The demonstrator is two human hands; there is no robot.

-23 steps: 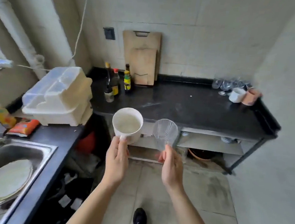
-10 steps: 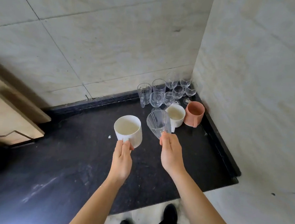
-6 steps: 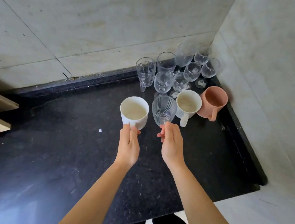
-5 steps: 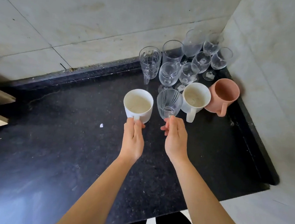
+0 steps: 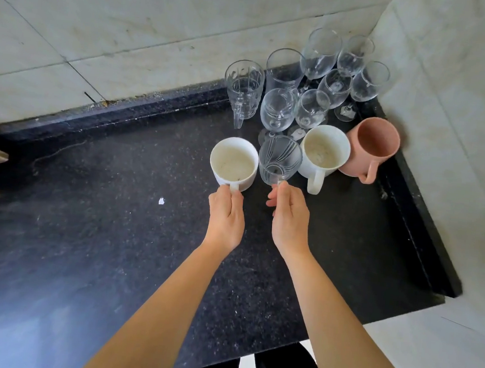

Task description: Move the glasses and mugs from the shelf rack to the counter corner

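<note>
Here the left hand [image 5: 225,216] is closed on the handle of a white mug [image 5: 233,163], and the right hand [image 5: 289,216] pinches the low edge of a clear glass [image 5: 279,160] between thumb and fingertips. Both pieces sit just ahead of the knuckles, side by side and nearly touching, at or just above the counter [image 5: 101,230].

Just right of the glass stands a second mug [image 5: 324,151], with a pink mug [image 5: 372,146] beyond it against the side wall. Farther ahead, the stemmed glasses [image 5: 311,108] crowd the corner.

To finish well, I would settle both bases flat before letting go, keep the glass upright so it clears the second mug's rim, and free one hand at a time, drawing each straight back so no knuckle knocks a stem.

Whether the bases already rest on the counter is hard to judge from above; they probably do, or nearly. The glass's foot is lost behind its own bowl and the fingers. The shelf rack lies out of view, so what remains there cannot be told.
</note>
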